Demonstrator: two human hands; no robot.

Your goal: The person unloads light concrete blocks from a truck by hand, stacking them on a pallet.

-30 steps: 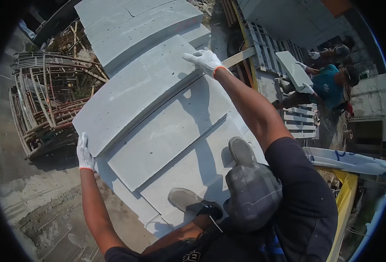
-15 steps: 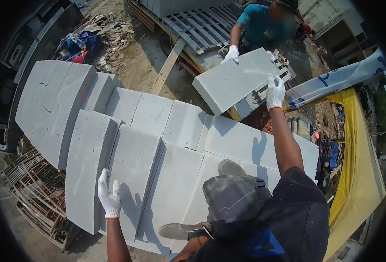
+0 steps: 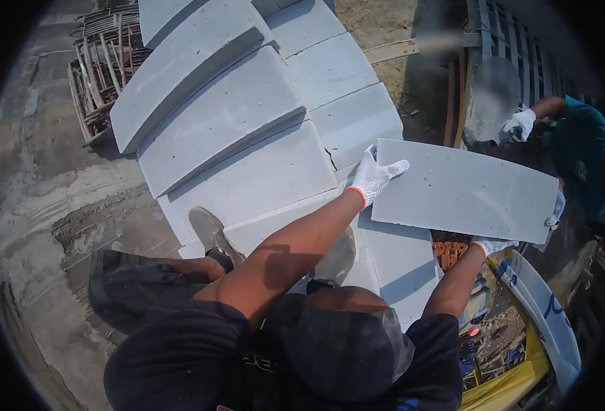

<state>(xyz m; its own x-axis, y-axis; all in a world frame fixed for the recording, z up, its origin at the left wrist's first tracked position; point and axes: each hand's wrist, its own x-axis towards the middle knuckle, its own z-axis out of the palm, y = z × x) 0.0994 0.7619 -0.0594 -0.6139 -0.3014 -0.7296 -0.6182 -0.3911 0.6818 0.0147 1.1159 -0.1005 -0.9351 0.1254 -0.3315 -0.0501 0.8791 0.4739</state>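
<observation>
A pale grey lightweight concrete block is held out to the right of my legs. At its left end is my white-gloved left hand, with the thumb over the top face and the fingers along the edge. My right hand, gloved too, grips the lower long edge; its fingers are partly hidden under the block. A co-worker's gloved hand touches the block's right end. That person's other gloved hand is off the block. Below and to the left lie stacked blocks of the same kind, with my shoes on them.
Red bricks show beneath the block. A yellow-edged banner hangs at lower right. Wooden pallets stand at upper right near the co-worker. Rusty metal frames lie on the ground at upper left, beyond the stack's edge.
My view has turned right. Both my hands, empty before, now grip the block, which has come from the co-worker toward me. One of the co-worker's hands has let go.
</observation>
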